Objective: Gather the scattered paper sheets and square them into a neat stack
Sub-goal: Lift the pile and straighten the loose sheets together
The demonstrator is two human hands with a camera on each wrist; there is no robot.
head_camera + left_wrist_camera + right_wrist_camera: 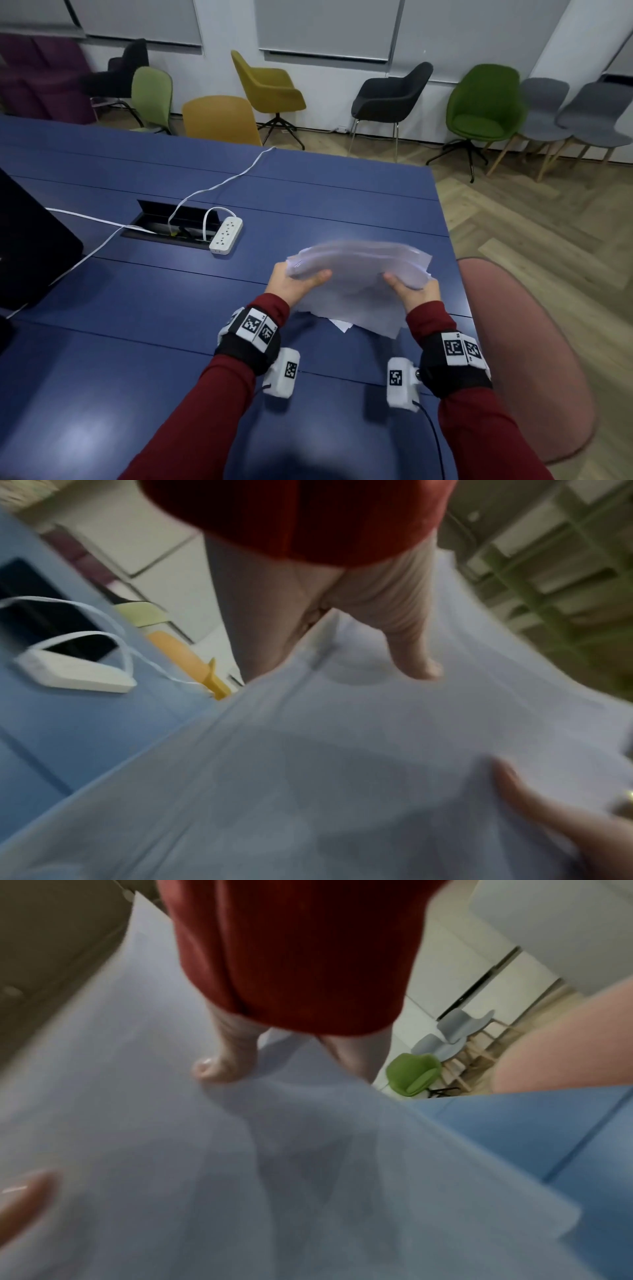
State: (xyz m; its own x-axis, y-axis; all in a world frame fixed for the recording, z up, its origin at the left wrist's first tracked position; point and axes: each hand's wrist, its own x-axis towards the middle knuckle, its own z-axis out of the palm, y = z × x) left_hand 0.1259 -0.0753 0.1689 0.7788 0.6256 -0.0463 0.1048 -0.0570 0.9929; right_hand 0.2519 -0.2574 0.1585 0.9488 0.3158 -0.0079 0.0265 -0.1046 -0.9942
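A loose bundle of white paper sheets point(356, 277) is held up off the blue table point(171, 308), blurred and uneven at its edges. My left hand point(294, 282) grips its left side, thumb on top. My right hand point(412, 287) grips its right side the same way. One more sheet corner point(340, 323) peeks out on the table below the bundle. The left wrist view shows the paper sheets point(342, 750) with my thumb point(414, 653) pressed on them. In the right wrist view the paper sheets point(205, 1150) fill the frame under my thumb point(219, 1066).
A white power strip point(226, 234) and cables lie beside an open cable hatch point(174, 222) left of the papers. A dark laptop point(30, 246) sits at the far left. A pink chair point(527, 349) stands close on the right, at the table's edge. Several chairs line the far wall.
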